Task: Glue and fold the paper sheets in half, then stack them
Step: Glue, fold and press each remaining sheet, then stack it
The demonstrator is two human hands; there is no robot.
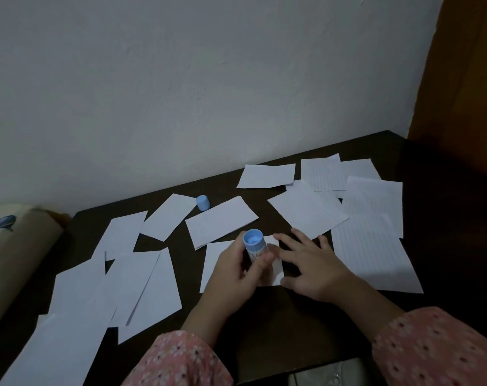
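paper sheet [218, 260] under gluing: left hand [234, 270] fingers grip uncapped glue stick [255, 245]; right hand [310, 264] fingers spread just beside it. folding likely next.

Blue cap [202, 202]; white sheets [221, 222]; pink floral sleeve [437, 346].

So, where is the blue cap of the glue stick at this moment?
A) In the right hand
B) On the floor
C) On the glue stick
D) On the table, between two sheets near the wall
D: the cap stands on the table between two sheets, apart from the open glue stick that the left hand holds; the right hand lies flat, holding nothing.
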